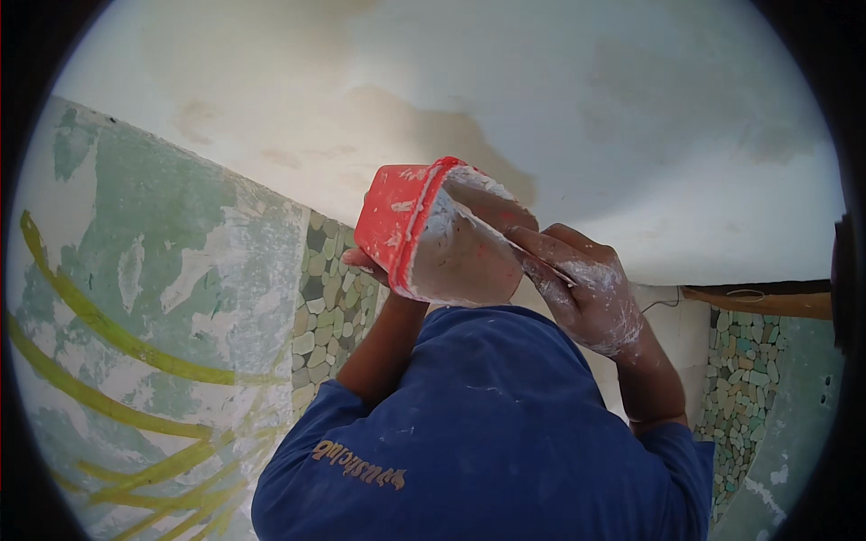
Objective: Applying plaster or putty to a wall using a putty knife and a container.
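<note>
My left hand [365,263] holds a red plastic container [388,221] from behind and underneath, with most of its fingers hidden. The container is tilted toward the right, and its inside is coated in pale grey-white paste, with white smears on the outside. My right hand [586,288], dusted white, grips a thin flat tool [532,255], apparently a putty knife, that reaches into the container's right side. The tool's blade is hard to make out against the paste. My blue shirt, speckled white, fills the lower middle of the view.
A pale, patchy surface [631,108] spans the top. At left is a green board [117,270] with white patches and yellow tape strips. Pebble mosaic [320,316] borders it and appears again at right [740,388], below a brown edge [767,302] with a loose wire.
</note>
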{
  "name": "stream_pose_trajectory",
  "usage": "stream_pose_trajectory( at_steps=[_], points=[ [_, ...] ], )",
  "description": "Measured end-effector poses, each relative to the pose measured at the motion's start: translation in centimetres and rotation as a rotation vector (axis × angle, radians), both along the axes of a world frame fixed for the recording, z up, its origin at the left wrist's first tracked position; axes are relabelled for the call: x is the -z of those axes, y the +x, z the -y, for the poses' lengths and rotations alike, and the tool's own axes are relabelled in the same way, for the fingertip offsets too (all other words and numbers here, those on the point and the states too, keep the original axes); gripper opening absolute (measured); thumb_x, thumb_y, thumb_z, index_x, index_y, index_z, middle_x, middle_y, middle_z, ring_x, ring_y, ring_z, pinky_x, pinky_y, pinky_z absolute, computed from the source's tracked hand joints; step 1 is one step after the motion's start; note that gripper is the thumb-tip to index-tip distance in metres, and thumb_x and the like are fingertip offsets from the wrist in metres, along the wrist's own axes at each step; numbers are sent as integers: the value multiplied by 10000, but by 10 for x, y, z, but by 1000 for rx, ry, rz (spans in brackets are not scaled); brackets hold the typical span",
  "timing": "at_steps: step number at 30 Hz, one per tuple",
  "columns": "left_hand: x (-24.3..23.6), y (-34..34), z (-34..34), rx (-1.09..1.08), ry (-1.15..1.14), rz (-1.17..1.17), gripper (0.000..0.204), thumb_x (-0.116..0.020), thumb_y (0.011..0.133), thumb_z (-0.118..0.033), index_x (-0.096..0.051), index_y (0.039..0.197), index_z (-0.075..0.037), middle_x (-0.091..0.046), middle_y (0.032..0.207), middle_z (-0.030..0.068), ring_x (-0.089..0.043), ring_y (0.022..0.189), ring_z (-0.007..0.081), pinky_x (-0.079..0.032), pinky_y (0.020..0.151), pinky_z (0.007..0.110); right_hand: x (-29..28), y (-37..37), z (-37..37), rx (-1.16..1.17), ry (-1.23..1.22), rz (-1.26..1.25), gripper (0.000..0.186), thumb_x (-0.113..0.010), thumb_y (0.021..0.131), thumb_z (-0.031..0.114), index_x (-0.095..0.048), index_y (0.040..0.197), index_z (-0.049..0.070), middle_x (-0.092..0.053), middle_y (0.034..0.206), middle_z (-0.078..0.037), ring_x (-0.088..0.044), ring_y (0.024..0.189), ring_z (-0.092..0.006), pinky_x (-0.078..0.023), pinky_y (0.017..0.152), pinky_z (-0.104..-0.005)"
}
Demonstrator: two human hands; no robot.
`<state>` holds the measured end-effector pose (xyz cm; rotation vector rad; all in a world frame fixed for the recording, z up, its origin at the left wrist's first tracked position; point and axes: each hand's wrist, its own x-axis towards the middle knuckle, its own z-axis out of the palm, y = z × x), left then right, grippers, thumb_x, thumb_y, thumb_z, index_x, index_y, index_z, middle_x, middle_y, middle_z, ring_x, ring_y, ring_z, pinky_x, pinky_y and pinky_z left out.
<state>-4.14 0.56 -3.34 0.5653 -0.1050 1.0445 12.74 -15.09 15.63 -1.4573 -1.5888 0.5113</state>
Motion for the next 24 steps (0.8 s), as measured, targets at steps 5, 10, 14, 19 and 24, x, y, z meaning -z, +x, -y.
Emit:
stream_pose_trajectory(
  at_steps=[5,10,14,19,24],
  points=[
    [8,-24,1,-9,-46,-67,1022,-398,843,-841,-355,1490,-50,-455,1483,134,-462,1344,302,-379,1128,482,15,-19,-14,-20,-7,-63,308,-616,918,-28,-634,1225,-17,-677,1018,-209,-661,792,-285,-534,716,-345],
    [11,-53,-6,-11,-80,-127,1012,-397,848,-837,-356,1491,-56,-455,1483,131,-464,1343,303,-378,1128,484,13,-30,-20,-36,-95,-243,336,-606,908,-7,-621,1244,-18,-665,1051,-201,-671,887,-342,-539,778,-358],
    [16,-61,-4,-36,-109,-160,1004,-397,852,-834,-357,1492,-61,-455,1483,129,-466,1341,303,-377,1129,485,21,-39,-21,-24,-112,-371,310,-613,927,14,-623,1233,-37,-672,1045,-193,-676,899,-288,-534,780,-353],
    [22,-73,-9,-69,-144,-196,994,-396,857,-830,-359,1494,-67,-456,1484,126,-468,1339,304,-376,1129,487,21,-56,-22,-1,-119,-621,209,-599,940,-1,-634,1139,-56,-677,953,-111,-631,845,-149,-508,747,-282],
    [30,-76,-7,-102,-174,-229,984,-395,861,-826,-360,1495,-73,-456,1484,123,-470,1337,305,-375,1130,488,17,-71,-20,28,-197,-729,198,-604,942,11,-645,1124,-54,-693,1004,-106,-639,878,-142,-516,768,-281]
  ],
)
